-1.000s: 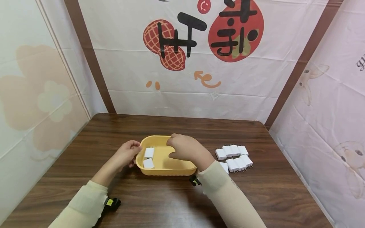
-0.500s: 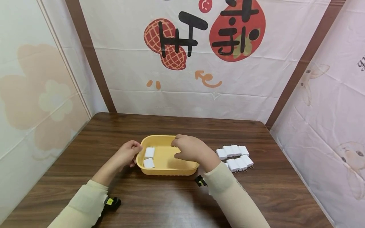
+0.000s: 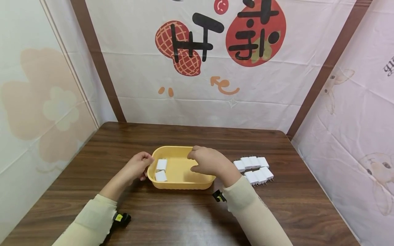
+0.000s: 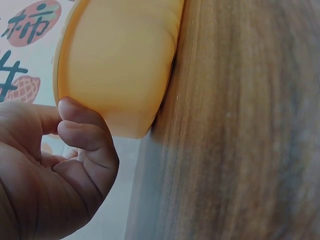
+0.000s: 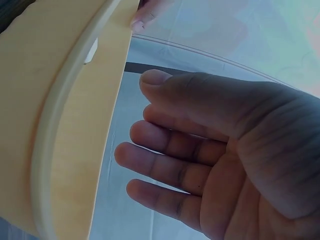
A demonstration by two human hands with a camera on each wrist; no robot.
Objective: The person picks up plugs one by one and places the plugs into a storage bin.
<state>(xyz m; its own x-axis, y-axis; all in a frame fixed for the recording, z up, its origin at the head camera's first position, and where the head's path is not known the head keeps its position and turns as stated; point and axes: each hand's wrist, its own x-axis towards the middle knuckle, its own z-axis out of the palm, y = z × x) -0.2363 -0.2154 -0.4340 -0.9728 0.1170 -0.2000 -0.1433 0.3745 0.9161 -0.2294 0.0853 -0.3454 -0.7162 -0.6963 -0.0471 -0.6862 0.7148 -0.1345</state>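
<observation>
A yellow oval-ended plastic tray (image 3: 181,185) sits on the table. The thumb and curled fingers of my left hand (image 3: 136,166) pinch its left rim, which the left wrist view shows up close on the tray wall (image 4: 120,55). Over the tray's right end hovers my right hand (image 3: 210,163), fingers spread and relaxed. The right wrist view shows that palm (image 5: 225,190) holding nothing, above the rim. Inside the tray, at the left end, lie two white plug chargers, one farther back (image 3: 161,164) and one nearer (image 3: 160,176).
Right of the tray, several more white plug chargers lie in two rows, a back row (image 3: 250,162) and a front row (image 3: 259,176), prongs pointing outward. Behind the brown wooden table (image 3: 172,218) hangs a printed white curtain (image 3: 135,82).
My right hand has shifted slightly right over the tray, its wrist drawing back toward the loose chargers. The left hand, the tray and the two chargers inside have stayed in place.
</observation>
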